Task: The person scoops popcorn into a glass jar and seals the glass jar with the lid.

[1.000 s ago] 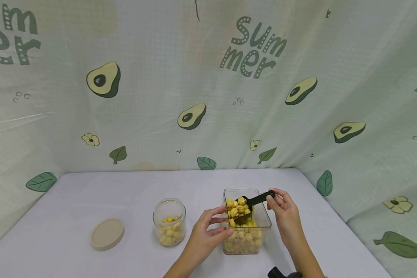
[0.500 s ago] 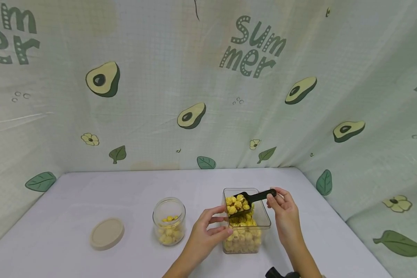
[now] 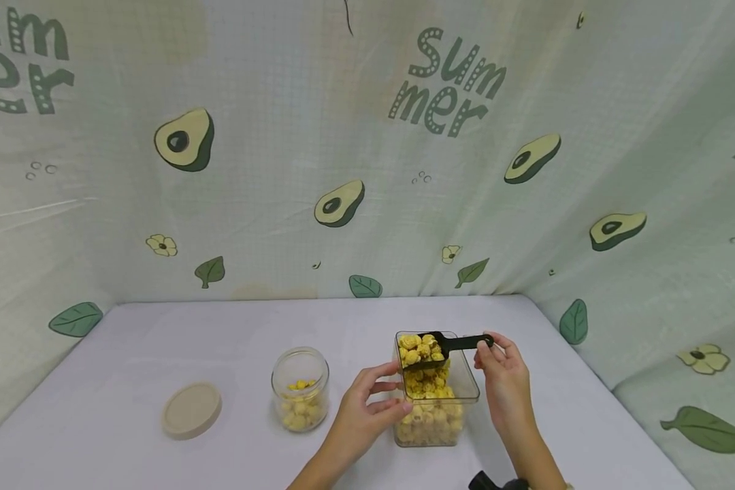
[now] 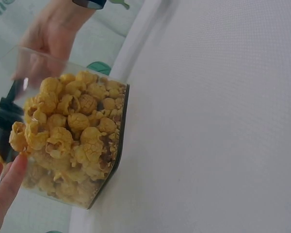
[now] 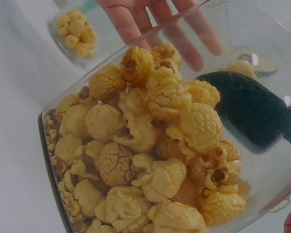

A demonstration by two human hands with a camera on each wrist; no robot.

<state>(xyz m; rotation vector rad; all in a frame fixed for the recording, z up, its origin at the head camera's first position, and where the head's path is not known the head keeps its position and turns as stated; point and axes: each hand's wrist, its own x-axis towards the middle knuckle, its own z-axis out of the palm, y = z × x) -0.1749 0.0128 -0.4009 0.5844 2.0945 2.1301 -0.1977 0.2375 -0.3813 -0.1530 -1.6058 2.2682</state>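
- White table, under it all.
- Clear canister on its right half; only the wrist views show me cracks in the popcorn.
- Left hand: grip unclenched, fingers against the canister.
- Right hand: grip pinching the handle of a black scoop.
- Glass jar, part-filled.
- That scoop, heaped; from right wrist, mostly underside.
- Beige lid, head view only.

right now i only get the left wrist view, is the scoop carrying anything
Observer: Yes, the head view shows the black scoop loaded with popcorn.
Operator: ok, any second container around
Observer: Yes, an open round jar stands left of the square container in the head view.
Operator: and what lies further left
Observer: A beige disc, probably a lid, lies flat left of the jar.
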